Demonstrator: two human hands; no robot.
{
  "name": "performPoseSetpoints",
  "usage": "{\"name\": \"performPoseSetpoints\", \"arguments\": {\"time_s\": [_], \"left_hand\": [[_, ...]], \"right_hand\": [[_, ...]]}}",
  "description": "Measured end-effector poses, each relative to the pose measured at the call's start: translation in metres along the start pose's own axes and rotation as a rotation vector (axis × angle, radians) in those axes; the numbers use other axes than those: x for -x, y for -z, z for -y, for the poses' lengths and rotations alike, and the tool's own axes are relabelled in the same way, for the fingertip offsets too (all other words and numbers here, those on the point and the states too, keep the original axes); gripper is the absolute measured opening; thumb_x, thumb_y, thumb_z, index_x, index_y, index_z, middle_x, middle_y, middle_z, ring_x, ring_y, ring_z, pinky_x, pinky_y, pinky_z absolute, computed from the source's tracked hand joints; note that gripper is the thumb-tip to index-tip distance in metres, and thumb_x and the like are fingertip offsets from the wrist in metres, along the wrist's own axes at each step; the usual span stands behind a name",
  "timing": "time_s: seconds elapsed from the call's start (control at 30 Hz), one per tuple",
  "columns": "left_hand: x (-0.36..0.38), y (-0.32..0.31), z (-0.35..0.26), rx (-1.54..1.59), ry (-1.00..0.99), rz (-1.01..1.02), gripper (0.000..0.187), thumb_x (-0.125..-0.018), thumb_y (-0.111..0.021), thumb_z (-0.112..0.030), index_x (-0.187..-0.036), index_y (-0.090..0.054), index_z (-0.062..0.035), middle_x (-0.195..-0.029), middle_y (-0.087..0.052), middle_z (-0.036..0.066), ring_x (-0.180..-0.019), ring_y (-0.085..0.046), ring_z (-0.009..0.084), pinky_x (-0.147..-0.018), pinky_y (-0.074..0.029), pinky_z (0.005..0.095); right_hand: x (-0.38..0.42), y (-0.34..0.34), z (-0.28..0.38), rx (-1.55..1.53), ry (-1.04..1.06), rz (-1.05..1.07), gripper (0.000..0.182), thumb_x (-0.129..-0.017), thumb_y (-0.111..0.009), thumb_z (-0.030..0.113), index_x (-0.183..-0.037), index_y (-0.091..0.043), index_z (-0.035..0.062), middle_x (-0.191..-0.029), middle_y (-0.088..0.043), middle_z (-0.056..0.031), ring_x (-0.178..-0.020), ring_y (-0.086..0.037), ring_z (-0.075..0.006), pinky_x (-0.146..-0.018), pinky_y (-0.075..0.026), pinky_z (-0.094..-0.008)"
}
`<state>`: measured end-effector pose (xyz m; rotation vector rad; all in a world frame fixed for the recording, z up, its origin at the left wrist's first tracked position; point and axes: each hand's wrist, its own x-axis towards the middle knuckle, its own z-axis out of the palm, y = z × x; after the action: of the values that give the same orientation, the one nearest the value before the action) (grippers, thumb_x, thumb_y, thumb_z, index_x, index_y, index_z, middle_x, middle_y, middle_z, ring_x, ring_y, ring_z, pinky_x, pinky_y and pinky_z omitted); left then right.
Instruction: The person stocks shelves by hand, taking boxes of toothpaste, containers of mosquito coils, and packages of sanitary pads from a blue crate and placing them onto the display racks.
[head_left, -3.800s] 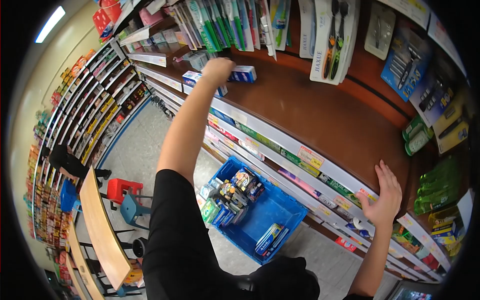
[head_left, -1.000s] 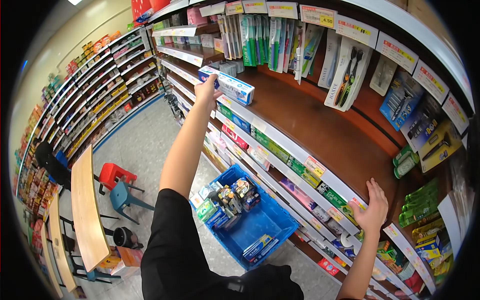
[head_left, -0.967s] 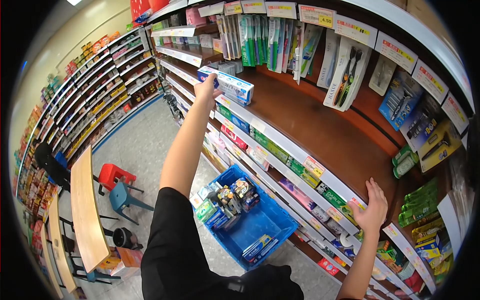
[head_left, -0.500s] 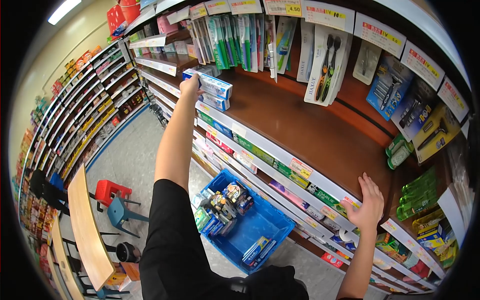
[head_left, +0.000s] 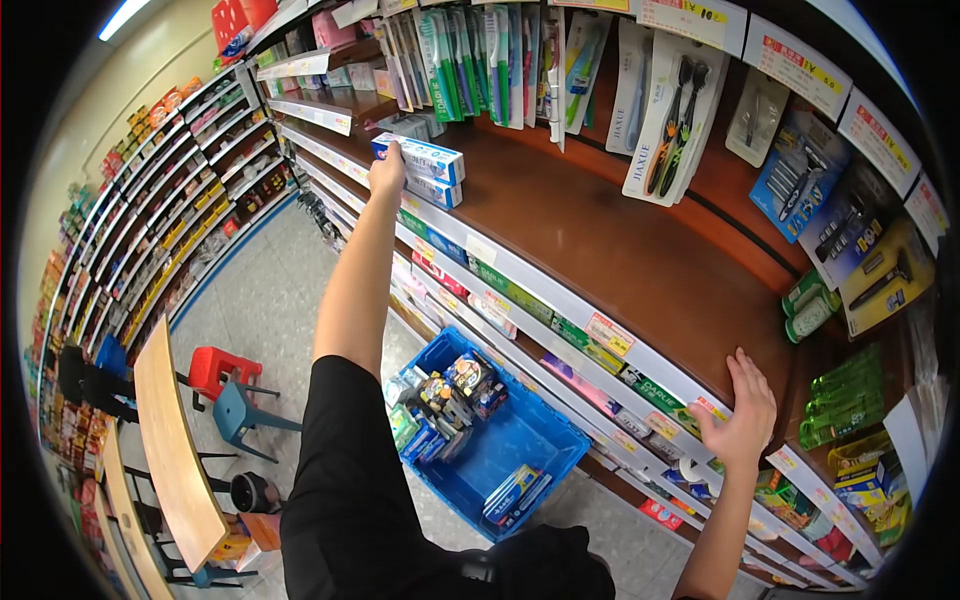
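Observation:
My left hand [head_left: 387, 170] is at the left part of the brown shelf [head_left: 600, 255], its fingers closed on the near end of a blue-and-white toothpaste box [head_left: 430, 158]. That box lies on top of another similar box [head_left: 437, 190], near the shelf's front edge. At the right end of the same shelf, my right hand [head_left: 741, 412] rests on the edge with its fingers spread and nothing held. Packaged toothbrushes [head_left: 672, 125] hang above the shelf. Two green-and-white rolled packs [head_left: 810, 305] sit at the shelf's right end.
Below the shelf on the floor is a blue crate [head_left: 545, 430] holding several packaged goods. Lower shelves carry toothpaste boxes [head_left: 520, 295]. To the left are a wooden table [head_left: 175, 440], a red stool [head_left: 222, 370], a teal stool [head_left: 245, 410] and stocked shelving [head_left: 160, 210].
My left hand has shifted slightly, and the upper box sits more squarely over the lower one. The view has moved a little; my right hand stays on the shelf edge.

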<state>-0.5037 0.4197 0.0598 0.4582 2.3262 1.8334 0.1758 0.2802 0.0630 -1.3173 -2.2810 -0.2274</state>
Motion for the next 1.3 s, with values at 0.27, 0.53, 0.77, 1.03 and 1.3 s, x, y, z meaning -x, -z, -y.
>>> {"name": "performPoseSetpoints", "arguments": {"time_s": [0.27,0.53,0.77,1.03,1.3], "left_hand": [[0.121,0.034,-0.008,-0.231,-1.309,-0.084,0.078,-0.078,-0.081,-0.037,-0.138,-0.048,-0.0004,-0.15,-0.039,0.024,-0.143,-0.034,0.0402,-0.114,-0.031,0.0531],[0.115,0.025,-0.012,-0.539,-1.298,0.095,0.066,-0.081,-0.078,-0.028,-0.136,-0.051,-0.0054,-0.144,-0.047,0.019,-0.14,-0.038,0.0417,-0.112,-0.033,0.0589],[0.106,0.019,-0.006,-0.343,-1.259,0.166,0.064,-0.082,-0.078,-0.021,-0.135,-0.049,-0.0021,-0.142,-0.047,0.022,-0.138,-0.039,0.0449,-0.113,-0.036,0.048],[0.161,0.046,-0.027,-0.319,-1.45,-0.047,0.055,-0.085,-0.074,-0.019,-0.134,-0.053,-0.0044,-0.143,-0.05,0.021,-0.134,-0.045,0.0408,-0.109,-0.038,0.0504],[0.411,0.147,-0.074,0.832,-0.934,1.131,0.02,-0.099,-0.06,-0.018,-0.105,-0.062,0.0016,-0.097,-0.07,0.019,-0.09,-0.069,0.0295,-0.081,-0.056,0.0426]], "right_hand": [[0.0,0.0,0.001,-0.001,0.0,-0.001,0.075,-0.068,-0.08,0.039,-0.129,-0.06,-0.0014,-0.141,-0.058,-0.0198,-0.129,-0.054,-0.0386,-0.107,-0.042,-0.0468],[0.002,-0.002,0.0,0.002,0.026,-0.001,0.075,-0.07,-0.079,0.042,-0.129,-0.06,-0.0015,-0.14,-0.058,-0.0198,-0.129,-0.054,-0.0382,-0.106,-0.042,-0.047],[0.003,-0.001,-0.003,0.012,0.007,0.018,0.076,-0.071,-0.078,0.043,-0.13,-0.06,-0.0006,-0.142,-0.057,-0.0185,-0.131,-0.053,-0.0379,-0.107,-0.041,-0.0473],[0.007,0.003,-0.006,0.042,0.042,0.055,0.08,-0.077,-0.074,0.049,-0.136,-0.056,-0.0023,-0.146,-0.052,-0.0207,-0.134,-0.05,-0.0385,-0.11,-0.039,-0.0481],[0.028,0.019,0.021,0.0,0.185,-0.203,0.05,-0.079,-0.077,0.028,-0.118,-0.064,-0.0013,-0.124,-0.064,-0.0195,-0.11,-0.062,-0.0376,-0.09,-0.049,-0.0463]]}}
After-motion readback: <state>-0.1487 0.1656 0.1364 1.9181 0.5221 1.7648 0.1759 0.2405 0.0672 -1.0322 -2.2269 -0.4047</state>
